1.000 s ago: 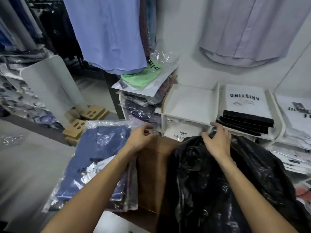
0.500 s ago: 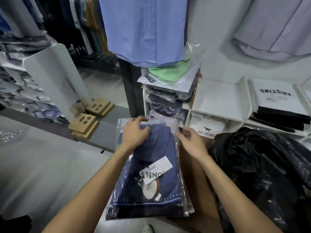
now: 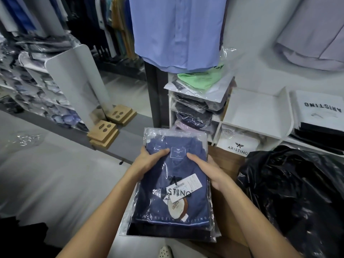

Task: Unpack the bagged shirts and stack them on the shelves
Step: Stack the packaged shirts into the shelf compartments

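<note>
Bagged shirt (image 3: 173, 183): a folded dark blue shirt sealed in a clear plastic bag, held flat in front of the person, collar end away from them; it sits on top of at least one more dark bagged shirt whose edge shows beneath.
Tags: a white barcode label (image 3: 184, 186) and a round brown-and-white card (image 3: 177, 208) lie inside the bag, on the shirt's front.
Left hand (image 3: 149, 162): grips the bag's left edge near the collar, thumb on top, fingers curled underneath.
Right hand (image 3: 208, 169): grips the right edge, thumb lying across the top, fingers wrapped below.
Black bag (image 3: 294, 192): a large, crumpled glossy sack just right of the held shirt, resting on a brown surface (image 3: 227, 161).
Shelves (image 3: 258, 108): white cubbies behind the shirt; the upper middle one shows only its bare white floor, the one below holds white packs.
Shelf contents: a stack of dark bagged shirts (image 3: 193, 112) on the left, topped by a green bagged shirt (image 3: 197, 79); a white-and-black stack (image 3: 320, 120) on the right.
Hanging shirts: a light blue one (image 3: 176, 32) above the shelves, a pale lilac one (image 3: 314, 30) on the wall to the right.
Wooden blocks (image 3: 111, 125): two, on the grey ledge at left.
</note>
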A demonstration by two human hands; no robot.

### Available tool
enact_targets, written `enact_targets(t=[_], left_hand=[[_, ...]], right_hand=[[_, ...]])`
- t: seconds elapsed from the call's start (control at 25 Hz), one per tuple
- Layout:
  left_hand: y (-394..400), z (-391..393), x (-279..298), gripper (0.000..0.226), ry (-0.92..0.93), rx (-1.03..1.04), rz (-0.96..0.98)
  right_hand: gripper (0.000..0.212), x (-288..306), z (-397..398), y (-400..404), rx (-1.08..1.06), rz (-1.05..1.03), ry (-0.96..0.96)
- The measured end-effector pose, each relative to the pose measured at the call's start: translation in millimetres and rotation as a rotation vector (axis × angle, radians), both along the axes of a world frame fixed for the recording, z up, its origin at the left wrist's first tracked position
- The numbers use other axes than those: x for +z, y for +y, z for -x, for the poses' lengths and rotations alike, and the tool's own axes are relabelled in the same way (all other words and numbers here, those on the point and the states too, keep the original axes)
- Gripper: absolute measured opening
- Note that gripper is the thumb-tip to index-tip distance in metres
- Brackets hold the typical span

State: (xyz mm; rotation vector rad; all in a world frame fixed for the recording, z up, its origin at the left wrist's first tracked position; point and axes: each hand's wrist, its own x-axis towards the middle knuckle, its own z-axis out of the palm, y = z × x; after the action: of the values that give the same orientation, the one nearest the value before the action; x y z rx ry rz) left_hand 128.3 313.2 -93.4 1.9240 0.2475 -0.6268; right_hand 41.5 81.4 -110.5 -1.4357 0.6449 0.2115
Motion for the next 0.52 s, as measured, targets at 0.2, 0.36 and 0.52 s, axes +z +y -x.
enact_targets(t=[0.2, 0.36, 0.52], left_hand=[[-17, 2, 10, 0.108, -0.119, -0.112, 0.061], [-2, 8, 14, 0.098, -0.030, -0.039, -0.023], [1, 19, 28, 0.068, 0.118, -0.136, -0.010]], right_hand=[[0.088, 10, 13, -19, 0.007, -0.213, -0.101], [0.082, 4, 28, -16, 0.050, -0.164, -0.043], [0.056, -3, 34, -2, 0.032, -0.123, 0.087]])
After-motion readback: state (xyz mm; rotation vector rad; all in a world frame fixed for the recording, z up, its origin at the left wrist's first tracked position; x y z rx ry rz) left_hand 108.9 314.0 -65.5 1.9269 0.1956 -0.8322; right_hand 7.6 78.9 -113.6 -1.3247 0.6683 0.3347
